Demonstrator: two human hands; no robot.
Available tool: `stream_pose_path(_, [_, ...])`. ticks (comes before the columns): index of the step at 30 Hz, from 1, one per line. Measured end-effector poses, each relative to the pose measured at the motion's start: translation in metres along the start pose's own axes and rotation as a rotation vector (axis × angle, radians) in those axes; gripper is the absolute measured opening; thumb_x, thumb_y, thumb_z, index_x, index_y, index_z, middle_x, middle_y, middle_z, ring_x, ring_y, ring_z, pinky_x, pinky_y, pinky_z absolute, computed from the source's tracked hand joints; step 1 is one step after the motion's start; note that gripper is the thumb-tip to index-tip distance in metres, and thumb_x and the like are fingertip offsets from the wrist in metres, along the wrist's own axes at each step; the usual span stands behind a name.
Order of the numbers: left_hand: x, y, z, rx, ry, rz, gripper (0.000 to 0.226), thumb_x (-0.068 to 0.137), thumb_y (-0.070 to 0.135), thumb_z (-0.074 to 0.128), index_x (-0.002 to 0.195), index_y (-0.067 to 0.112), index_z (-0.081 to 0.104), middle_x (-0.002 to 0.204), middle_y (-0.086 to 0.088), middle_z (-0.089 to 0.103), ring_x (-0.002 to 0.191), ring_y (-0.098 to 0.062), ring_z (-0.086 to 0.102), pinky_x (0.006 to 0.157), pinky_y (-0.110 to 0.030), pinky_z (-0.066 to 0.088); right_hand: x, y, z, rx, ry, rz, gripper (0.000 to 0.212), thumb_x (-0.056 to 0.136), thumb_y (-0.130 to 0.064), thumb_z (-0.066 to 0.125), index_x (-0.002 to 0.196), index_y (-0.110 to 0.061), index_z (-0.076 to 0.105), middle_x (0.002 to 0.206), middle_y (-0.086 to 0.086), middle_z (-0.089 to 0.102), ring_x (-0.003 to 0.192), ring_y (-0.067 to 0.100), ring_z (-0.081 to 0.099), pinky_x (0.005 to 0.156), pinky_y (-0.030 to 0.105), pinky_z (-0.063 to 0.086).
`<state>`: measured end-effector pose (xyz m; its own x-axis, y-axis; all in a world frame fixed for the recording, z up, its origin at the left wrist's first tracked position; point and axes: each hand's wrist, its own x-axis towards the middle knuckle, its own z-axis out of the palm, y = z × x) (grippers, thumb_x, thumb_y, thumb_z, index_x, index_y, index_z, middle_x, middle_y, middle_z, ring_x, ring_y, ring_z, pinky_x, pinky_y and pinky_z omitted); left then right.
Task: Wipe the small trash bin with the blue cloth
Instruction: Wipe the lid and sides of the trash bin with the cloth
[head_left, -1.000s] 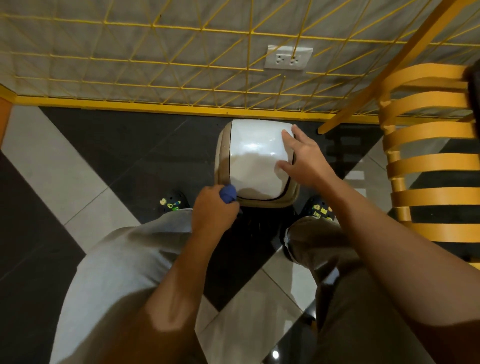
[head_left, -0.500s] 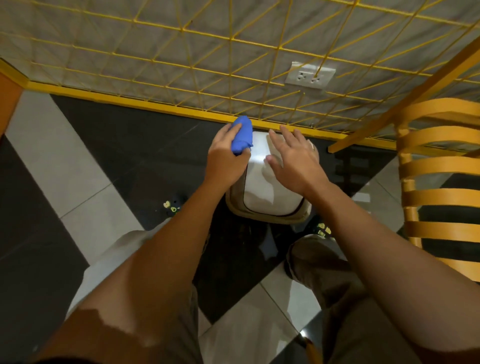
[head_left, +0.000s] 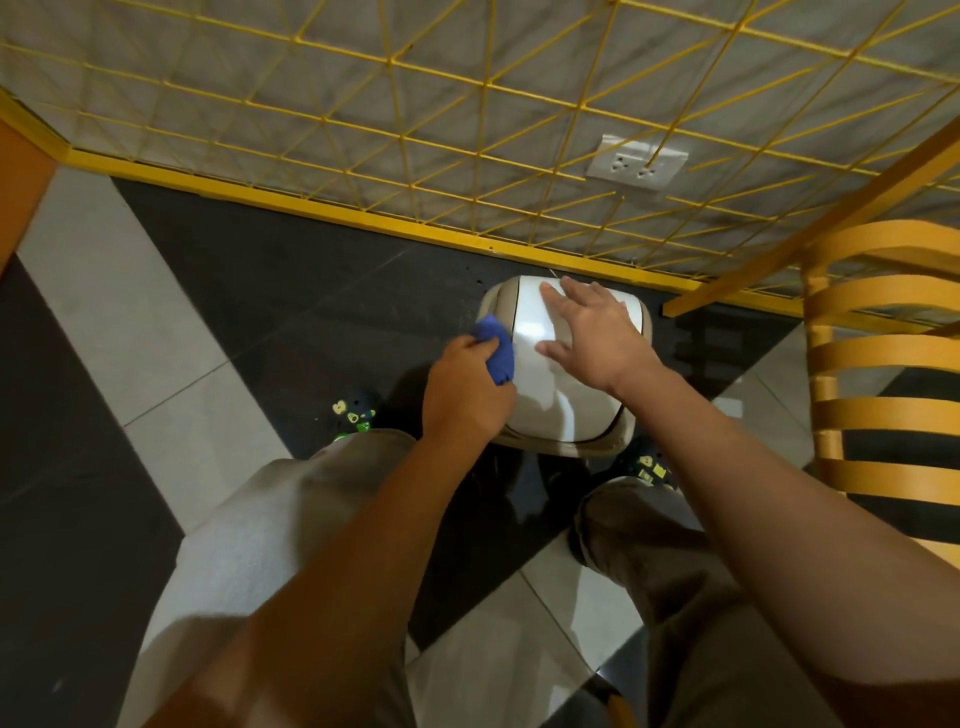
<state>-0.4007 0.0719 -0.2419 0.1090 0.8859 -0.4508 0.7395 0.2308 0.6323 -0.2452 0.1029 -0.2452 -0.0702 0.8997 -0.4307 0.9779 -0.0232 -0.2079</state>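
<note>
The left hand (head_left: 467, 395) is curled round a bunched blue cloth (head_left: 497, 347) and presses it against the left side of the small trash bin (head_left: 540, 400), at the seam between the beige body and the white lid. The right hand (head_left: 597, 338) lies flat on the lid with fingers straight and spread, holding nothing; its fingertips reach the lid's far edge.

The bin stands on the dark part of the floor (head_left: 270, 291), at the floor's far edge, close to the yellow strip (head_left: 311, 205) along the foot of the wall. A shoe (head_left: 353, 415) shows just left of the bin and another shoe (head_left: 649, 465) at its near right corner.

A yellow wire grid (head_left: 415, 104) covers the wall, with a white socket (head_left: 638, 169) behind it. A yellow slatted chair (head_left: 883, 364) stands to the right of the bin, apart from it.
</note>
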Motion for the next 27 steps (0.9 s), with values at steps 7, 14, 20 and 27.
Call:
stream_pose_path(7, [-0.014,0.001,-0.019,-0.246,0.058,-0.151,0.006,0.083,0.014,0.058,0.080,0.017,0.062,0.073,0.001,0.056,0.065,-0.013,0.050,0.047,-0.011,0.038,-0.012,-0.002,0.001,0.087,0.143,-0.019,0.060,0.093,-0.038,0.049,0.145,-0.020,0.027,0.154,0.008,0.025,0.143,0.026,0.018,0.117,0.039,0.018])
stream_pose_path(14, [-0.018,0.032,-0.039,-0.604,0.065,0.003,0.015,0.088,0.019,0.056,0.100,0.024,0.061,0.083,0.010,0.057,0.074,-0.001,0.056,0.068,-0.019,0.046,-0.056,-0.057,-0.003,1.425,0.051,0.031,0.034,0.097,-0.042,0.037,0.113,-0.028,0.064,0.109,-0.003,0.070,0.104,0.010,0.065,0.085,0.023,0.053])
stream_pose_path(20, [-0.028,0.045,-0.015,-0.644,-0.214,0.134,0.041,0.093,0.021,0.050,0.133,0.023,0.048,0.125,0.005,0.056,0.108,-0.003,0.056,0.085,-0.012,0.048,-0.067,-0.031,0.001,1.812,-0.032,0.284,0.047,0.089,-0.048,0.050,0.126,-0.020,0.055,0.123,0.008,0.064,0.114,0.023,0.061,0.096,0.038,0.049])
stream_pose_path(27, [-0.013,0.052,0.032,0.006,0.041,0.466,0.033,0.088,0.017,0.056,0.121,0.014,0.059,0.130,-0.006,0.056,0.120,-0.023,0.049,0.102,-0.029,0.032,-0.084,0.050,-0.002,1.693,0.465,0.495,0.024,0.086,-0.015,0.057,0.110,-0.015,0.061,0.105,0.013,0.067,0.097,0.028,0.063,0.086,0.040,0.050])
